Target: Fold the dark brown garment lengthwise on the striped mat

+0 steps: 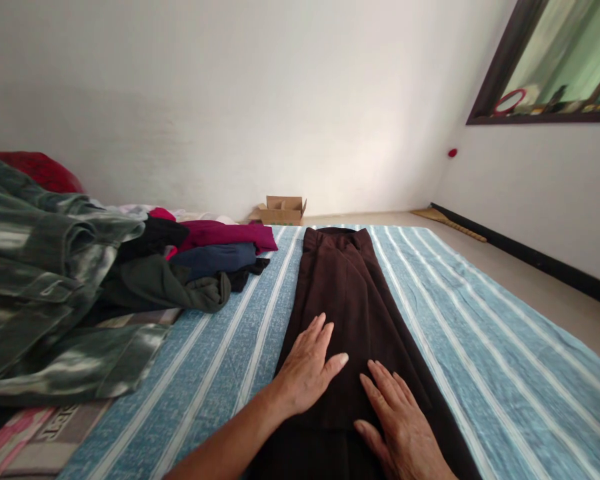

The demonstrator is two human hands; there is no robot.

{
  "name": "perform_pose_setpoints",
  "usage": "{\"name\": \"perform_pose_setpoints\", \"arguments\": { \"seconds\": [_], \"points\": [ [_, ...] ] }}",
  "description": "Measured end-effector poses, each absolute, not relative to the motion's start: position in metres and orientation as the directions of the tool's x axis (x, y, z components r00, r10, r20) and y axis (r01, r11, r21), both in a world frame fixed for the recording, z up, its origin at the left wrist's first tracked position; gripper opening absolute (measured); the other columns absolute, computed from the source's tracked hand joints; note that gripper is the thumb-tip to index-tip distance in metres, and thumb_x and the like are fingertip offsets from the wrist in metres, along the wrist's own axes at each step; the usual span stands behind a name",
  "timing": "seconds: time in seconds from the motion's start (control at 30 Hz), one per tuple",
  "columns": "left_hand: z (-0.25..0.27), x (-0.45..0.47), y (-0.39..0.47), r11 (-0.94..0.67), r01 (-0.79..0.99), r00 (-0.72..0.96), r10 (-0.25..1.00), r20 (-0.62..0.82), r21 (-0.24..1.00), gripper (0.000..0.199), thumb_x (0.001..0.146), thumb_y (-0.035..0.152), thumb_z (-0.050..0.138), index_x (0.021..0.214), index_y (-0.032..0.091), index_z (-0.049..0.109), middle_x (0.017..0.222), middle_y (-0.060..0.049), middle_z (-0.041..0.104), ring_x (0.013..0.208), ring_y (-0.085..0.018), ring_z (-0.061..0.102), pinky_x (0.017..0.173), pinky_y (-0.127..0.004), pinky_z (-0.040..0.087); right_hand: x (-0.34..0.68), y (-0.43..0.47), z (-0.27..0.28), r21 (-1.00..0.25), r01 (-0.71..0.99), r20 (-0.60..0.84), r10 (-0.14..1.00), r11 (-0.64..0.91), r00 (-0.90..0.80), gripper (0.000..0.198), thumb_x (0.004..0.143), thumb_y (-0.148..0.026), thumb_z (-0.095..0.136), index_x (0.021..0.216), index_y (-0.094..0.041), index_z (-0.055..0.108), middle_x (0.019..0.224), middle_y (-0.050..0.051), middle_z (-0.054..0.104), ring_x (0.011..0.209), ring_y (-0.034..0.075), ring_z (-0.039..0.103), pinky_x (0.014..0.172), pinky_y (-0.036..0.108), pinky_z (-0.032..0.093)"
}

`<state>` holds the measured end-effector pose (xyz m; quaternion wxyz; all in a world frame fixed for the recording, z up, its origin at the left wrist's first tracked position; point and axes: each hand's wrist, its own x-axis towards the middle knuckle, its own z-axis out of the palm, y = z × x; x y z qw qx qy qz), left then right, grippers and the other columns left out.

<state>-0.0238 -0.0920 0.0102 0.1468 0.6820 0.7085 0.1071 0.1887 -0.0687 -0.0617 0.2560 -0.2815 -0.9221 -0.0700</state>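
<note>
A dark brown garment with a waistband lies lengthwise on the striped sheet, its waist at the far end; whether it is trousers or a skirt I cannot tell. Across its middle, my left hand rests with the thumb out to the side and the fingers stretched. My right hand is nearer to me, on the right half of the cloth, fingers extended and palm down. Neither hand grips anything. Below them the near end of the garment runs out of the picture, darker than the rest.
Blue and white striped sheet covers the bed. On the left lie a green tie-dye garment and a heap of clothes, including a magenta piece and a navy one. An open cardboard box sits by the back wall.
</note>
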Motion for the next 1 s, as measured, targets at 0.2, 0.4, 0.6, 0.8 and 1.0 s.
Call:
{"name": "perform_pose_setpoints", "arguments": {
  "seconds": [0.2,0.4,0.6,0.8,1.0],
  "points": [
    [0.007,-0.036,-0.033,0.176,0.955,-0.186,0.982,0.020,0.239,0.073,0.092,0.054,0.024,0.143,0.003,0.023,0.153,-0.019,0.009,0.141,-0.028,0.007,0.112,-0.044,0.017,0.188,-0.070,-0.063,-0.021,0.556,0.527,0.482,0.831,-0.700,0.049,0.085,-0.040,0.056,0.127,-0.015,0.052,0.134,0.016,0.049,0.120,0.030,0.050,0.090,0.046,0.052],
    [-0.015,-0.054,0.000,0.251,0.954,-0.255,0.967,0.005,0.165,0.076,0.090,0.060,0.017,0.144,0.006,0.022,0.152,-0.018,0.014,0.141,-0.029,0.010,0.110,-0.048,0.017,0.185,-0.068,-0.068,-0.066,0.557,0.497,0.511,0.828,-0.701,0.049,0.083,-0.039,0.057,0.127,-0.018,0.053,0.134,0.014,0.050,0.121,0.030,0.049,0.091,0.046,0.050],
    [-0.029,-0.061,0.003,0.245,0.963,-0.245,0.969,-0.010,0.109,0.081,0.089,0.063,0.013,0.145,0.006,0.020,0.152,-0.017,0.016,0.140,-0.028,0.011,0.110,-0.050,0.014,0.183,-0.067,-0.070,-0.038,0.562,0.501,0.503,0.826,-0.705,0.049,0.081,-0.038,0.058,0.126,-0.017,0.054,0.133,0.014,0.051,0.120,0.030,0.050,0.090,0.046,0.051],
    [-0.016,-0.053,0.004,0.264,0.961,-0.266,0.964,0.005,0.079,0.077,0.089,0.061,0.019,0.144,0.007,0.024,0.151,-0.019,0.016,0.140,-0.030,0.011,0.109,-0.052,0.015,0.183,-0.067,-0.073,-0.043,0.559,0.503,0.501,0.828,-0.704,0.051,0.081,-0.038,0.059,0.127,-0.018,0.053,0.133,0.014,0.051,0.120,0.030,0.050,0.090,0.046,0.050],
    [-0.001,-0.015,0.012,0.084,0.991,-0.091,0.994,0.064,0.104,0.072,0.089,0.058,0.028,0.143,0.010,0.027,0.152,-0.017,0.014,0.141,-0.029,0.006,0.111,-0.050,0.012,0.182,-0.064,-0.075,-0.014,0.551,0.525,0.475,0.834,-0.706,0.050,0.081,-0.040,0.058,0.125,-0.018,0.055,0.130,0.014,0.053,0.118,0.030,0.052,0.089,0.046,0.051]
  ]
}}
